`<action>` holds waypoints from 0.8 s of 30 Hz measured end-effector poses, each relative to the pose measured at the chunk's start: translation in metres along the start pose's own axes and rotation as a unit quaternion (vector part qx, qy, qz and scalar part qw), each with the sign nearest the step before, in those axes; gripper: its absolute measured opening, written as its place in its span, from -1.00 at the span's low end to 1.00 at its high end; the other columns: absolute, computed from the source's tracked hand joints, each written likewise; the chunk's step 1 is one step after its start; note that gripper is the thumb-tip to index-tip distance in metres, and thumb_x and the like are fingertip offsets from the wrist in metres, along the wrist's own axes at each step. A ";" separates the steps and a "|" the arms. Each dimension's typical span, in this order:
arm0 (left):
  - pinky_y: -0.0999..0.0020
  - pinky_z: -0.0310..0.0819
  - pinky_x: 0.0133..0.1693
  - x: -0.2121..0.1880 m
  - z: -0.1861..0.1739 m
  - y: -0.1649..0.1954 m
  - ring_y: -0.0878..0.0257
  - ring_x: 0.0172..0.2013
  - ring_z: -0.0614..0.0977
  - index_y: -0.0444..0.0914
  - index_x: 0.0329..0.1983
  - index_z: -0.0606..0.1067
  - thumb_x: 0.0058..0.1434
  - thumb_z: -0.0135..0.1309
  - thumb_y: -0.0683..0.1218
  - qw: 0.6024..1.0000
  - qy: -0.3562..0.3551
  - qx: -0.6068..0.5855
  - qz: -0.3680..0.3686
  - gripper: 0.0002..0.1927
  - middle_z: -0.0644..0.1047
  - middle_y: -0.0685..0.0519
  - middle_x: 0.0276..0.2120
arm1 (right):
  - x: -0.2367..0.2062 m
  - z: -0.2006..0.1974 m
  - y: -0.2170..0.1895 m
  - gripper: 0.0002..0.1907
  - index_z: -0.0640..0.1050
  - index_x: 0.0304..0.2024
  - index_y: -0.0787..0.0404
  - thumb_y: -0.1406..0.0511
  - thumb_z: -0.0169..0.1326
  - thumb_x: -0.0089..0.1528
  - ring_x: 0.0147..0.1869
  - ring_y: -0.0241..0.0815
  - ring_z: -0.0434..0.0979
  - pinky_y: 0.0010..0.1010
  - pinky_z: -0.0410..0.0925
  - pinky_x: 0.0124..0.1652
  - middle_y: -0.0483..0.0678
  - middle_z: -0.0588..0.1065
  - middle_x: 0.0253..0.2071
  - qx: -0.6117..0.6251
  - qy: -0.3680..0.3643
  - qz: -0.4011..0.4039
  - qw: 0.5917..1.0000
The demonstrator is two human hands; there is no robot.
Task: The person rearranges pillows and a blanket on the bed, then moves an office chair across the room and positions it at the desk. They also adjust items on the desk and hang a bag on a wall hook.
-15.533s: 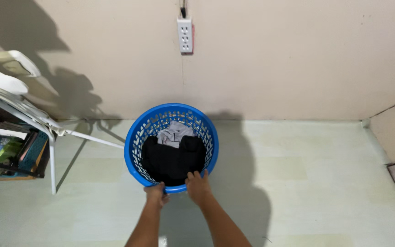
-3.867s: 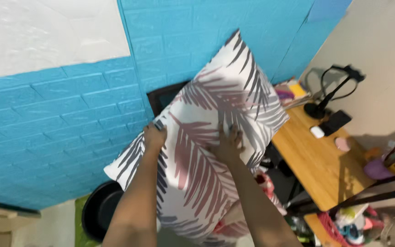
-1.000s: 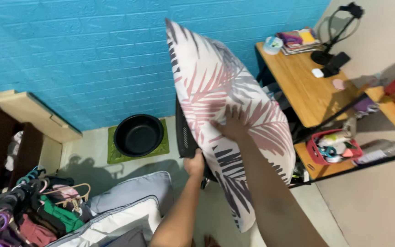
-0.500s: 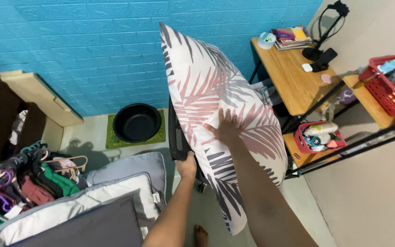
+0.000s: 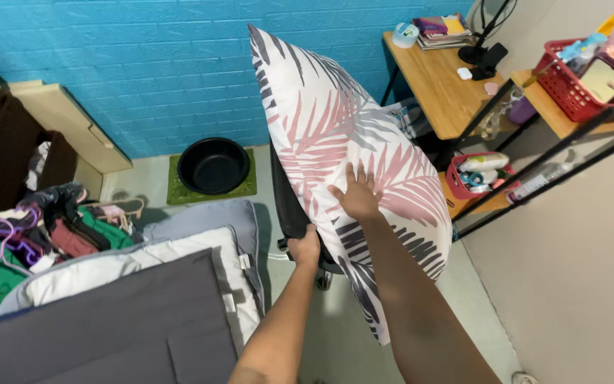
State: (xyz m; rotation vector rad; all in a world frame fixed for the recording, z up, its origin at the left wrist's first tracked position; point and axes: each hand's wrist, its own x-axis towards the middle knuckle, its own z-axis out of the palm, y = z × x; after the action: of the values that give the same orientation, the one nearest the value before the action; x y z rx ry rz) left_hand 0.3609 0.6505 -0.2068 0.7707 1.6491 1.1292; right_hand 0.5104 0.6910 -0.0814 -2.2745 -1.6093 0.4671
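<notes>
Head view: I hold the pillow on end, its long axis running from the top corner by the blue brick wall down toward me. White cover, pink and grey palm leaves. My right hand lies flat on it, fingers spread; my left hand grips its left edge. Bed lies left, wooden desk right, bare floor between.
</notes>
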 end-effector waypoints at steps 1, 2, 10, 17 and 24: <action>0.12 0.43 0.08 -0.010 -0.002 -0.003 -0.14 0.00 0.65 -0.53 -0.06 0.59 0.02 0.17 0.13 1.000 -0.010 -0.024 -0.004 -0.35 0.65 -0.30 -0.05 | -0.008 -0.002 0.002 0.02 -0.07 0.56 -0.07 -0.22 0.04 0.22 0.66 0.22 -0.33 0.54 -0.17 0.33 -0.05 -0.26 0.63 -0.002 -0.004 0.003 1.000; 0.13 0.42 0.10 -0.018 -0.003 -0.006 -0.15 0.02 0.64 -0.55 -0.04 0.55 0.02 0.21 0.15 1.000 -0.007 -0.022 -0.019 -0.32 0.63 -0.32 -0.04 | -0.015 -0.005 0.003 0.01 -0.08 0.56 -0.09 -0.21 0.03 0.22 0.67 0.20 -0.35 0.52 -0.16 0.34 -0.07 -0.27 0.63 -0.012 -0.012 0.014 1.000; 0.16 0.40 0.15 -0.093 -0.025 -0.024 -0.13 0.08 0.61 -0.59 0.04 0.50 0.00 0.27 0.25 0.996 -0.032 0.014 -0.088 -0.16 0.59 -0.35 0.03 | -0.077 -0.010 0.028 0.00 -0.11 0.58 -0.14 -0.19 0.04 0.25 0.68 0.16 -0.38 0.45 -0.17 0.39 -0.09 -0.26 0.63 -0.027 -0.045 0.034 0.998; 0.19 0.46 0.00 -0.141 -0.077 -0.012 0.04 -0.15 0.61 -0.39 0.01 0.55 0.26 0.09 0.21 0.980 -0.105 -0.088 0.144 -0.43 0.63 -0.15 -0.15 | -0.128 -0.019 0.050 0.01 -0.10 0.56 -0.14 -0.20 0.05 0.23 0.68 0.13 -0.38 0.43 -0.16 0.39 -0.09 -0.25 0.64 -0.004 -0.044 0.031 0.999; 0.23 0.42 -0.13 -0.186 -0.068 0.001 0.12 -0.29 0.59 -0.37 -0.16 0.58 0.36 -0.03 0.21 0.994 -0.095 -0.014 0.048 -0.47 0.60 -0.05 -0.32 | -0.190 -0.029 0.064 0.02 -0.10 0.57 -0.13 -0.19 0.07 0.23 0.68 0.12 -0.39 0.44 -0.20 0.39 -0.09 -0.24 0.63 0.007 -0.039 0.055 0.998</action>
State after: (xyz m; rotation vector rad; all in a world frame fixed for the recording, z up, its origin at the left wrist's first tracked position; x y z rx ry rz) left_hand 0.3600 0.4673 -0.1323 0.9181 1.4480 1.1080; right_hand 0.5175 0.4895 -0.0681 -2.3702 -1.5153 0.5998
